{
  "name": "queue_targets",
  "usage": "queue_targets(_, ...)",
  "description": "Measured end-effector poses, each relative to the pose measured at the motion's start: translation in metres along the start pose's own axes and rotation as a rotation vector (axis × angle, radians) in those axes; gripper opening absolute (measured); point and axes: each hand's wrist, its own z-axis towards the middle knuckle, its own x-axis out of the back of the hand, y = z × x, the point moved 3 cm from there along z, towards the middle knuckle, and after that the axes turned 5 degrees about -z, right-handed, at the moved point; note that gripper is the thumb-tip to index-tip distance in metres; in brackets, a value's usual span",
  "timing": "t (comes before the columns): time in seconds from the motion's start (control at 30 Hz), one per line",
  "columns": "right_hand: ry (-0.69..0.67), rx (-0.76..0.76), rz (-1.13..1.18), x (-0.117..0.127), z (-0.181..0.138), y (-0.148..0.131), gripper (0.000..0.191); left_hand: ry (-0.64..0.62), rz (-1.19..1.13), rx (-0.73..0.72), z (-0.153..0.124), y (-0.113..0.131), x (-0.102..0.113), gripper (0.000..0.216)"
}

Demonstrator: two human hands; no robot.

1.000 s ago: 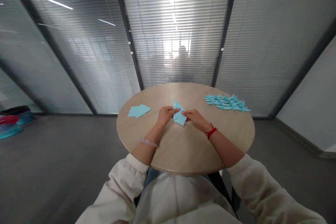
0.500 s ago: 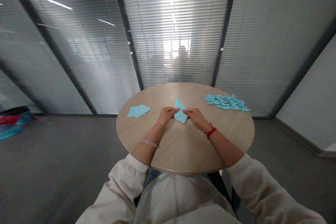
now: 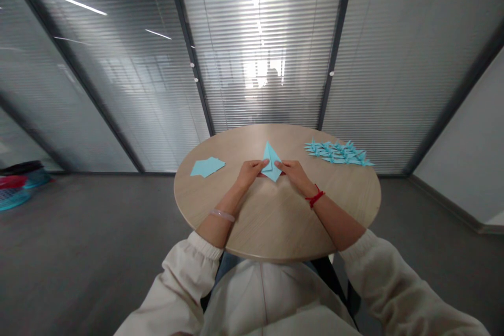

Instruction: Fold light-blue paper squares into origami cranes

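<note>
A light blue folded paper piece (image 3: 271, 161), kite-shaped with its tip pointing away from me, sits at the middle of the round wooden table (image 3: 275, 220). My left hand (image 3: 249, 172) pinches its left corner. My right hand (image 3: 294, 173) pinches its right corner. Both hands rest on the tabletop, fingers closed on the paper. A clear bracelet circles my left wrist and a red string my right wrist.
A small stack of flat blue paper sheets (image 3: 207, 166) lies at the table's left. Several finished blue paper cranes (image 3: 336, 151) lie in rows at the far right. Glass walls with blinds stand behind. Coloured baskets (image 3: 16, 189) sit on the floor far left.
The paper piece has turned from leaning left to standing nearly straight, its tip now pointing away from me. Both hands shifted slightly with it and kept their hold.
</note>
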Motion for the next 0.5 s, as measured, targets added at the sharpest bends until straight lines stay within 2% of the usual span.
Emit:
queue_targets(0.17, 0.010, -0.007, 0.030, -0.0007, 0.0006, 0.0018, 0.052, -0.011, -0.059, -0.001, -0.0021, 0.0016, -0.0004, 0.056)
queue_targets(0.5, 0.004, 0.008, 0.055, -0.0012, -0.0002, 0.0001, 0.051, 0.032, 0.000, -0.023, 0.0009, -0.0008, 0.0017, 0.054)
